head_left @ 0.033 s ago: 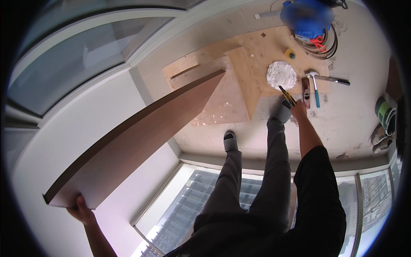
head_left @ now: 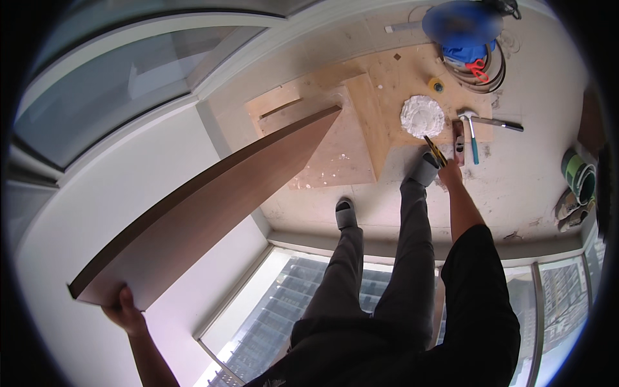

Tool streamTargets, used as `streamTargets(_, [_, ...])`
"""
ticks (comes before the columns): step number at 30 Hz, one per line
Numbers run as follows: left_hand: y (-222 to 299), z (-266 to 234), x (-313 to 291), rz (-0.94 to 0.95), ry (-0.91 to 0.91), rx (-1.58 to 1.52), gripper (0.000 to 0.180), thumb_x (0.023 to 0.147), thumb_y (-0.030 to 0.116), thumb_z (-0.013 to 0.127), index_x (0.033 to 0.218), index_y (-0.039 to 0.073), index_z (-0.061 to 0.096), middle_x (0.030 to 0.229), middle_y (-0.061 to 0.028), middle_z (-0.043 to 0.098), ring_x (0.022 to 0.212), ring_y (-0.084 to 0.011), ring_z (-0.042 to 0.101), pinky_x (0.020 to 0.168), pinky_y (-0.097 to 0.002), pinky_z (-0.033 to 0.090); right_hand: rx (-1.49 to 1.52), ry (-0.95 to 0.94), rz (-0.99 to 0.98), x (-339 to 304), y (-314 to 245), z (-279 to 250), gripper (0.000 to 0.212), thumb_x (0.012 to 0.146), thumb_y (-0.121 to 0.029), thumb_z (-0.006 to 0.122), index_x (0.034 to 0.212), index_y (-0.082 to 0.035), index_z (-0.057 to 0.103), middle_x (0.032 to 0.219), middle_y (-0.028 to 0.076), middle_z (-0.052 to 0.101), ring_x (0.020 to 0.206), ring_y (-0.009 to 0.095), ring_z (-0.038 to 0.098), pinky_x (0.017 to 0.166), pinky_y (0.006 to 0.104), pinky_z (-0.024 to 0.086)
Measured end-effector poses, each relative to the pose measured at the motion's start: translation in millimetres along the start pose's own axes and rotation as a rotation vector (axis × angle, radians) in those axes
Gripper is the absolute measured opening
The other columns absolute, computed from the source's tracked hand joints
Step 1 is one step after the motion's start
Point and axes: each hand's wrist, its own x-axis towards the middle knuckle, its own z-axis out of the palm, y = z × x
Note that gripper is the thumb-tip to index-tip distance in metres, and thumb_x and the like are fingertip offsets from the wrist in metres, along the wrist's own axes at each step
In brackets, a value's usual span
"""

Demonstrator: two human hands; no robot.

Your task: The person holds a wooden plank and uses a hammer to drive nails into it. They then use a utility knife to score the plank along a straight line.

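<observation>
A long brown board slants across the left side, its far end resting on a wooden box-like stand. My left hand grips the board's near end, thumb on its face and fingers underneath. In my right hand is a slim yellow-and-black tool that looks like a utility knife, its tip toward a white, crinkled round thing. Close to that hand, a reddish-brown hand plane and a hammer with a teal handle lie by the plywood's edge.
A plywood sheet carries a yellow tape roll. Beyond are red scissors, coiled dark strips and a blurred blue round object. A black-handled tool crosses the hammer. At right stand a green can and shoes.
The view has shifted slightly. The board's near end and my left hand appear a little higher and further right; both hands keep their holds.
</observation>
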Motion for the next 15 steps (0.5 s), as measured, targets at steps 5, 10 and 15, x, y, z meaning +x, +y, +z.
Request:
streamTargets(5, [67.5, 51.4, -20.9, 0.117, -0.068, -0.077, 0.046, 0.084, 0.025, 0.079, 0.112, -0.005, 0.058, 0.092, -0.0115, 0.071, 0.084, -0.0223, 0.069, 0.078, -0.0314, 0.053, 0.279, -0.341, 0.252, -98.8, 36.3, -46.1, 0.018, 0.078, -0.003, 0.061, 0.094, 0.006, 0.061, 0.066, 0.021, 0.064, 0.054, 0.028, 0.067, 0.044, 0.0409, 0.052])
streamTargets(10, [93.7, 48.8, -11.3, 0.245, -0.18, 0.02, 0.042, 0.084, 0.024, 0.077, 0.115, 0.005, 0.057, 0.088, -0.0173, 0.072, 0.079, -0.0349, 0.072, 0.07, -0.0383, 0.055, 0.172, -0.514, 0.329, -216.4, 9.1, -112.4, 0.012, 0.082, 0.008, 0.054, 0.092, 0.012, 0.06, 0.069, 0.024, 0.064, 0.061, 0.034, 0.07, 0.048, 0.0417, 0.058])
streamTargets(15, [87.6, 31.6, -8.1, 0.33, -0.291, -0.211, 0.046, 0.088, 0.027, 0.068, 0.126, 0.007, 0.052, 0.093, -0.0189, 0.072, 0.089, -0.0394, 0.069, 0.077, -0.0425, 0.054, 0.189, -0.412, 0.231, -318.4, 13.3, -147.2, 0.02, 0.09, -0.015, 0.061, 0.081, 0.002, 0.055, 0.062, 0.012, 0.056, 0.047, 0.024, 0.057, 0.041, 0.0384, 0.047])
